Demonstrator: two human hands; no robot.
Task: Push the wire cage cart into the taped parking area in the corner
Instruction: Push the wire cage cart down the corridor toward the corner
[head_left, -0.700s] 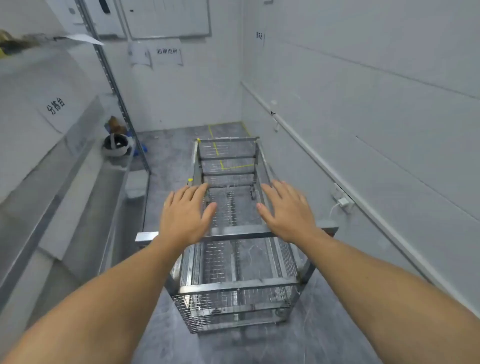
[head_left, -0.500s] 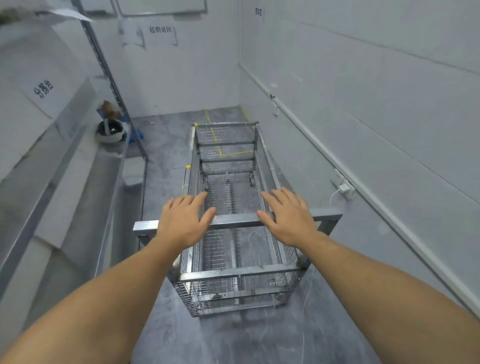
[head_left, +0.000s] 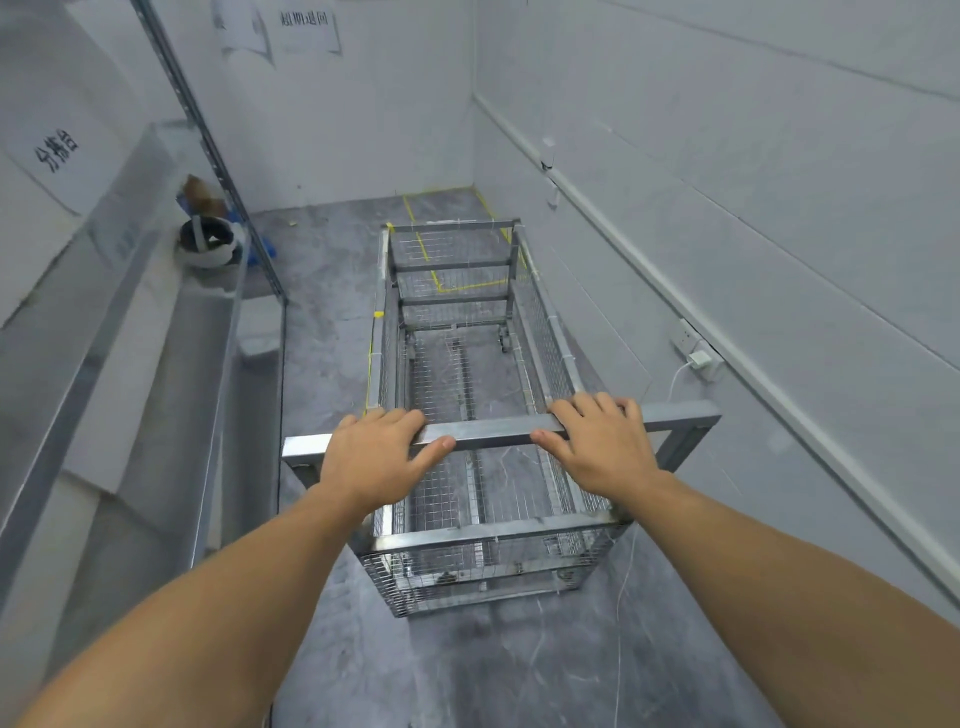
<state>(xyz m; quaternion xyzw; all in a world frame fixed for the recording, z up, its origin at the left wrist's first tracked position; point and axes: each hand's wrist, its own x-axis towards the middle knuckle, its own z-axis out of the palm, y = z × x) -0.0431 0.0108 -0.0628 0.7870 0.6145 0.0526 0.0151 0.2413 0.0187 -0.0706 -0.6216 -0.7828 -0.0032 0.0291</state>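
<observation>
The wire cage cart, an empty steel frame with mesh sides, stands lengthwise ahead of me on the grey floor. Its square metal handle bar runs across the near end. My left hand is wrapped over the bar's left part, fingers curled on top and thumb underneath. My right hand grips the bar's right part the same way. Yellow tape lines mark the parking area in the far corner, partly seen through the cart's far end.
A white wall runs close along the cart's right side, with a socket and plugged charger. A metal shelf unit lines the left, with a white helmet on it. Open floor lies between shelf and cart.
Both hands came down from hovering flat above the handle bar and closed on it. The view has dropped and moved nearer the cart.
</observation>
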